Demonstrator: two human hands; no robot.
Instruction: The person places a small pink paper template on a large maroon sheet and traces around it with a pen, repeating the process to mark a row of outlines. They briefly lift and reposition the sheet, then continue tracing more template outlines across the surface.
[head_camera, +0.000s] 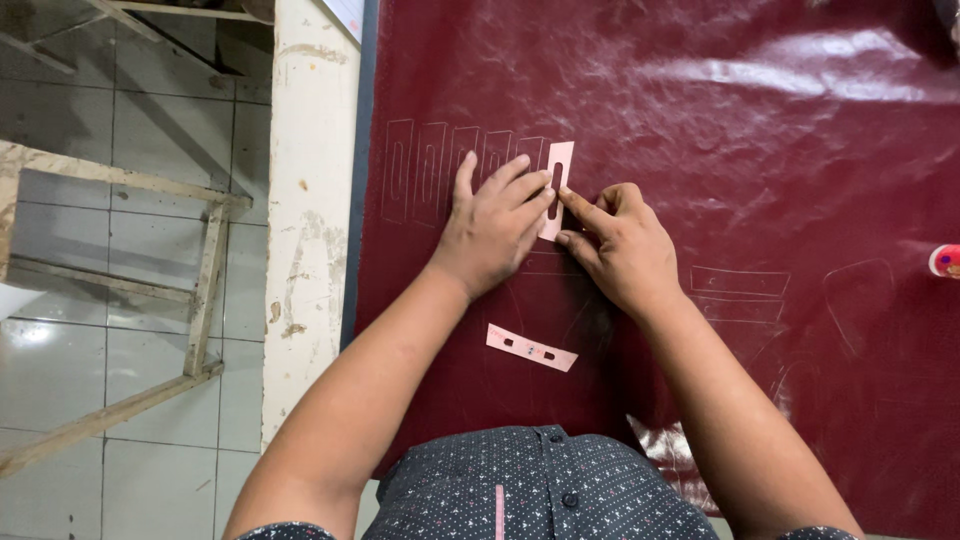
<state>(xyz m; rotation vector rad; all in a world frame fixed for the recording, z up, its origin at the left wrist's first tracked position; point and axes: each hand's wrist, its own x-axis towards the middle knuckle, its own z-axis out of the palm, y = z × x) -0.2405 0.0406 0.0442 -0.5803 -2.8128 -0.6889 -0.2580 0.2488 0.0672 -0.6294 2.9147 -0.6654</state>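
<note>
Nearest me, my dotted dark shirt. Just past it a 2nd pink template strip w/ small holes lies loose on the dark red leather sheet, betw. my forearms, touched by neither hand. Further out, my left hand is flat, fingers spread, pressing the slotted pink template onto the leather. My right hand pinches narrow at the template's right edge; can't tell if it holds a tool. Traced outlines run left of the template. Far left, wooden frame on tiled floor.
</note>
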